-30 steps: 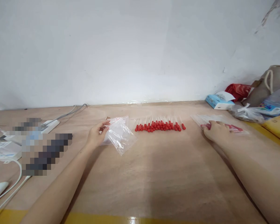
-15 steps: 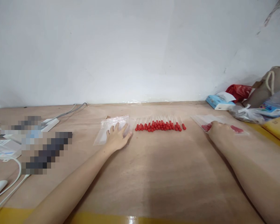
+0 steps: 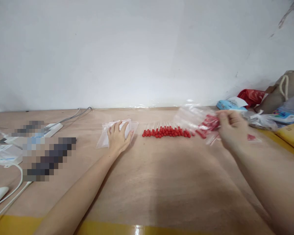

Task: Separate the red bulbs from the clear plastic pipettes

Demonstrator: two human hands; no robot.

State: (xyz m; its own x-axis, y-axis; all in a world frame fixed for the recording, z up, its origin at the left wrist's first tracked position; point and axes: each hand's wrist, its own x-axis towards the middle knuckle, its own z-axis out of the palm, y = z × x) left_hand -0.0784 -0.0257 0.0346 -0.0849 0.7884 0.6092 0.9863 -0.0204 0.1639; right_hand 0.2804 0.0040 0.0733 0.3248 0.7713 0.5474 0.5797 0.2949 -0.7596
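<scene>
Left hand [image 3: 119, 138]: grip wide, fingers spread over clear bags [image 3: 103, 140]
Right hand [image 3: 232, 127]: grip pinching a filled bag [image 3: 189, 116], red pieces inside
Droppers [image 3: 165, 131]: rowed on the tabletop [image 3: 137, 182] between both hands
Tissue box [image 3: 225, 104]: lettering too blurred to read

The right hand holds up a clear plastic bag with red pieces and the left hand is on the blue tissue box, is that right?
No, the left hand is on thin clear plastic bags, as the head view shows; the rest is right.
</scene>
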